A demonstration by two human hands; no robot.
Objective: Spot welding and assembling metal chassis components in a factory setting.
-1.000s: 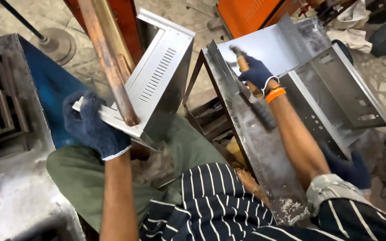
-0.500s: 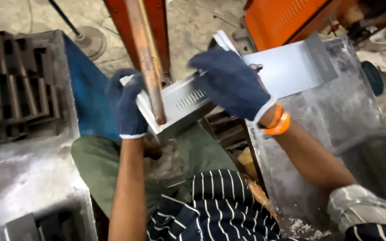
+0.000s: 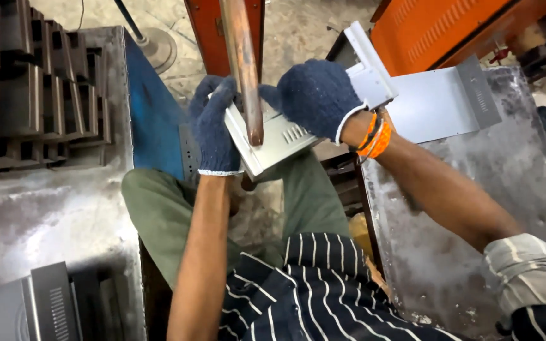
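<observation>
Left hand: the left hand [image 3: 215, 129], in a dark blue knit glove, is gripping the left edge of the bent grey sheet-metal panel with louvre slots [image 3: 279, 136].
Right hand: the right hand [image 3: 316, 96], gloved alike, is clasping the panel's upper right part.
Panel: it is sitting tilted over the lap, under the copper-coloured vertical rod [image 3: 242, 63], whose tip is meeting its face.
Room: narrow gap between the scuffed steel bench on the left [image 3: 45, 215] and the steel table on the right [image 3: 513, 183].
Surroundings: flat grey sheet [image 3: 437, 101] lying on the right table; concrete floor beyond.

head cam | worn on head | looks steeply down | close over lap | single view
</observation>
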